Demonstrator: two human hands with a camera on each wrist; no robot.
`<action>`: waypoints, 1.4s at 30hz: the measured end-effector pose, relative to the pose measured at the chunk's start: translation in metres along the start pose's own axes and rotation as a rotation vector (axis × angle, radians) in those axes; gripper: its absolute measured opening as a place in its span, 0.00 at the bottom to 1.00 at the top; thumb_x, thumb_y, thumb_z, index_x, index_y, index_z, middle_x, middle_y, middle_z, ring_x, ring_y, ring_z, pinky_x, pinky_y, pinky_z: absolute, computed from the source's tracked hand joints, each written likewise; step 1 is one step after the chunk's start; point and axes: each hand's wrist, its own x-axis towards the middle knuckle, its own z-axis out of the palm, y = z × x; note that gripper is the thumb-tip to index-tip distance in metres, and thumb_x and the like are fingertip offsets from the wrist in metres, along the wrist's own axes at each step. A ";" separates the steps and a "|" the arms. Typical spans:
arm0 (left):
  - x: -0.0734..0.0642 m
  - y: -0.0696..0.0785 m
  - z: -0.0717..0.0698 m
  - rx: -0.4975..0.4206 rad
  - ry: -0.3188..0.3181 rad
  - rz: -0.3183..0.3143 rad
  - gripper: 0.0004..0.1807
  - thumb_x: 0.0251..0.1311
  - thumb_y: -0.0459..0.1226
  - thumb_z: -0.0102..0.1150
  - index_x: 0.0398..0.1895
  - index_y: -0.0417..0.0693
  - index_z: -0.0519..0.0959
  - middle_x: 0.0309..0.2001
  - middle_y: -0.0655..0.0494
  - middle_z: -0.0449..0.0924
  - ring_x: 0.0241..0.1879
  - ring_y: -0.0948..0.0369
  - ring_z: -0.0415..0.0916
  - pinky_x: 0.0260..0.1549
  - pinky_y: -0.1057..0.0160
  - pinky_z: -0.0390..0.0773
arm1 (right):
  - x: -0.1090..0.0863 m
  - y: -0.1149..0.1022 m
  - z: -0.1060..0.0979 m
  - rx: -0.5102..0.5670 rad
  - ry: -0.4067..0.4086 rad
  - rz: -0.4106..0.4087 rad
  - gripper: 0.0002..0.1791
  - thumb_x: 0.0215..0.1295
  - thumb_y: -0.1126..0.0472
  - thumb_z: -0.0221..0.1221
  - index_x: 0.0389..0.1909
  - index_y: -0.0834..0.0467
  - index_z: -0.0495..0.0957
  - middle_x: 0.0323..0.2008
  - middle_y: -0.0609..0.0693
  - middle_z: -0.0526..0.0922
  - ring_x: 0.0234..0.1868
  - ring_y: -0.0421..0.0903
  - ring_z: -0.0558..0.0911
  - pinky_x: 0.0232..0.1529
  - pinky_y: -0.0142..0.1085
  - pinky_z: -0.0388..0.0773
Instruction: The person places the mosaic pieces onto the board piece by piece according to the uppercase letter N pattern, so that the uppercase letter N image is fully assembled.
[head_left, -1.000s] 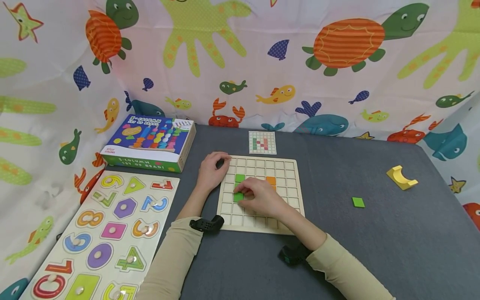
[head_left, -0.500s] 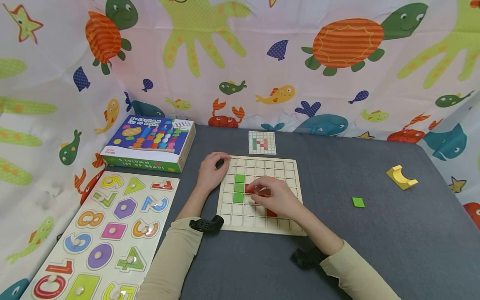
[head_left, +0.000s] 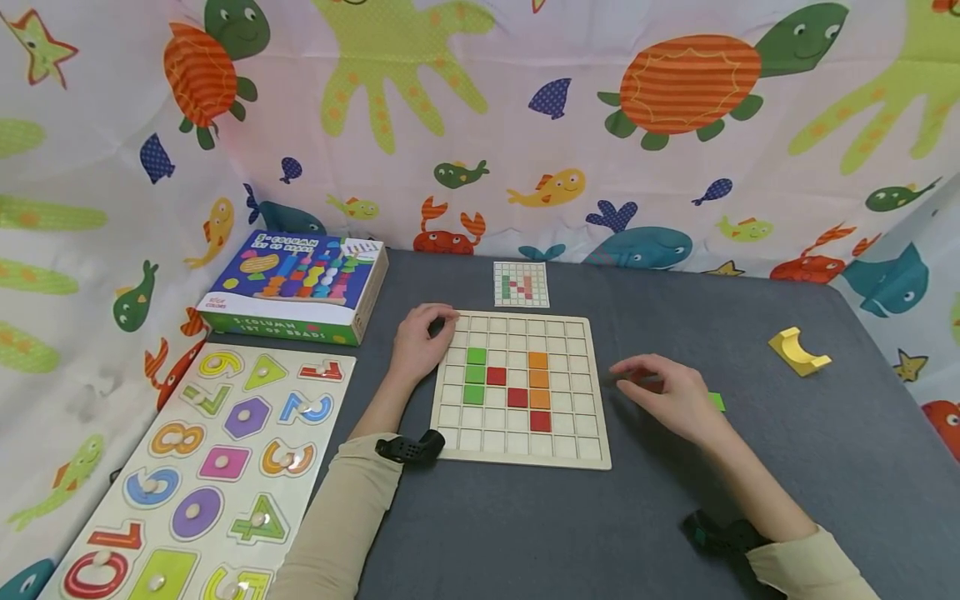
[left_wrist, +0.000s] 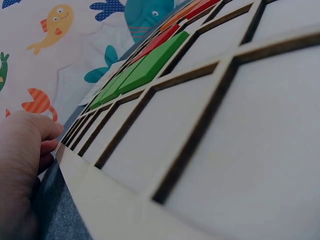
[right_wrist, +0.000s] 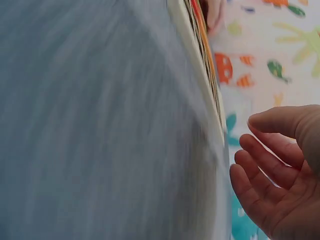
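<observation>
A wooden grid board [head_left: 558,442] lies flat, with three green tiles [head_left: 475,375], three red tiles [head_left: 517,397] and three orange tiles [head_left: 538,378] in its squares. My left hand [head_left: 420,343] holds the board by its upper left corner, its fingertips at the rim in the left wrist view. Right of the board, my right hand [head_left: 671,398] hovers over the table, fingers loosely bent and nothing between them in the right wrist view [right_wrist: 280,165]. Partly hidden behind this hand is a loose green tile [head_left: 717,402].
Behind the board lies a small pattern card [head_left: 521,285]. A yellow arch block [head_left: 799,352] sits at the right. On the left are a bead-set box [head_left: 292,287] and a number-and-shape puzzle board [head_left: 187,433]. A printed cloth [head_left: 360,167] walls the grey table [head_left: 480,533].
My right hand has left the board and swung right toward the loose green tile, uncovering the red and orange tiles. My left hand keeps its place at the corner.
</observation>
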 end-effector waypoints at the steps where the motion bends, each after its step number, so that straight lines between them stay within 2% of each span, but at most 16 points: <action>1: 0.000 0.000 0.000 0.002 -0.001 0.000 0.09 0.65 0.35 0.59 0.44 0.44 0.85 0.49 0.48 0.81 0.52 0.51 0.74 0.56 0.51 0.70 | -0.004 0.005 -0.005 -0.013 0.004 0.012 0.10 0.65 0.60 0.63 0.47 0.54 0.83 0.44 0.51 0.83 0.42 0.47 0.81 0.41 0.36 0.81; 8: 0.000 0.000 -0.001 0.011 -0.001 0.005 0.09 0.65 0.35 0.59 0.43 0.44 0.85 0.49 0.48 0.81 0.53 0.51 0.74 0.55 0.51 0.70 | -0.029 0.034 -0.039 -0.087 0.025 0.082 0.13 0.66 0.59 0.62 0.50 0.55 0.82 0.46 0.57 0.83 0.42 0.53 0.82 0.35 0.25 0.77; 16: 0.000 0.000 0.000 0.003 0.005 0.016 0.09 0.64 0.34 0.60 0.44 0.43 0.85 0.49 0.47 0.81 0.52 0.51 0.74 0.54 0.50 0.70 | -0.045 0.056 -0.060 -0.171 -0.039 0.118 0.17 0.62 0.65 0.64 0.53 0.58 0.80 0.49 0.62 0.80 0.42 0.56 0.81 0.32 0.30 0.75; 20: 0.000 0.000 0.000 0.005 0.004 0.015 0.09 0.64 0.34 0.60 0.44 0.43 0.85 0.49 0.47 0.81 0.52 0.51 0.75 0.54 0.51 0.70 | -0.046 0.058 -0.062 -0.181 -0.085 0.152 0.20 0.59 0.66 0.66 0.53 0.61 0.79 0.48 0.63 0.80 0.43 0.57 0.81 0.32 0.32 0.76; 25: 0.000 0.000 0.000 0.009 -0.001 0.008 0.09 0.64 0.35 0.60 0.44 0.43 0.85 0.49 0.48 0.81 0.52 0.51 0.74 0.55 0.51 0.70 | -0.048 0.061 -0.061 -0.173 -0.076 0.146 0.20 0.59 0.68 0.65 0.53 0.61 0.79 0.47 0.62 0.80 0.41 0.53 0.81 0.31 0.29 0.77; 33: 0.000 0.000 -0.001 0.010 -0.002 0.002 0.09 0.65 0.35 0.59 0.44 0.43 0.85 0.49 0.48 0.81 0.53 0.51 0.74 0.56 0.51 0.69 | -0.042 0.061 -0.054 -0.141 -0.006 0.096 0.17 0.60 0.61 0.68 0.50 0.59 0.81 0.39 0.53 0.82 0.34 0.33 0.75 0.29 0.28 0.73; 38: 0.000 0.000 0.000 0.014 0.002 0.005 0.09 0.65 0.35 0.59 0.43 0.43 0.85 0.49 0.48 0.81 0.53 0.51 0.74 0.56 0.51 0.69 | -0.035 0.050 -0.047 -0.158 0.012 0.077 0.17 0.57 0.59 0.70 0.47 0.59 0.82 0.34 0.48 0.82 0.31 0.34 0.75 0.27 0.29 0.72; 42: 0.000 0.000 0.000 0.015 0.000 -0.001 0.09 0.64 0.35 0.59 0.44 0.43 0.85 0.49 0.48 0.81 0.53 0.51 0.74 0.56 0.51 0.69 | -0.026 0.037 -0.037 -0.151 0.002 0.082 0.17 0.58 0.59 0.69 0.48 0.59 0.81 0.34 0.49 0.82 0.32 0.39 0.77 0.28 0.30 0.74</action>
